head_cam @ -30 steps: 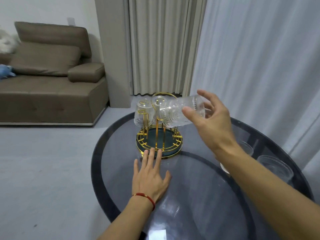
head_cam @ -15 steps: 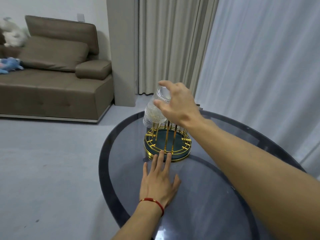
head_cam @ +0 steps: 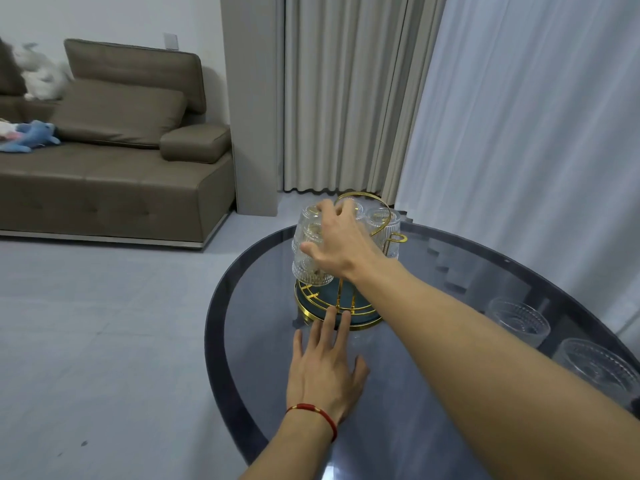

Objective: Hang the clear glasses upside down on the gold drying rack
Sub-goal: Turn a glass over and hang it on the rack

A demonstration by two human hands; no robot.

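Right hand (head_cam: 337, 242) reaching over the gold drying rack (head_cam: 341, 306), fingers curled around the top of a clear ribbed glass (head_cam: 309, 252), gripping it by its upturned base. Glass upside down, mouth toward the rack's base, on the rack's left side. Cannot tell whether it is seated on a peg or only held against it. Left hand (head_cam: 325, 368) flat on the dark glass table (head_cam: 242, 341), palm down, fingers spread and holding nothing, two fingertips (head_cam: 329, 315) touching the gold rim of the rack's base. Red cord bracelet (head_cam: 313, 410) around the left wrist.

Rack standing on the far part of the round table: teal tray with a gold wire rim, upright gold pegs, a looped gold handle on top. Second inverted glass (head_cam: 382, 225) on the rack's right side, partly behind the right hand; possibly another behind the fingers, too hidden to tell. Two more clear ribbed glasses (head_cam: 517, 322) (head_cam: 599, 367) upright on the table at the right edge, well apart from the rack.

Beyond the table: brown sofa (head_cam: 114, 161) with a blue plush toy (head_cam: 33, 136) on its seat, beige curtain (head_cam: 339, 95) and sheer white curtain (head_cam: 536, 133) behind.
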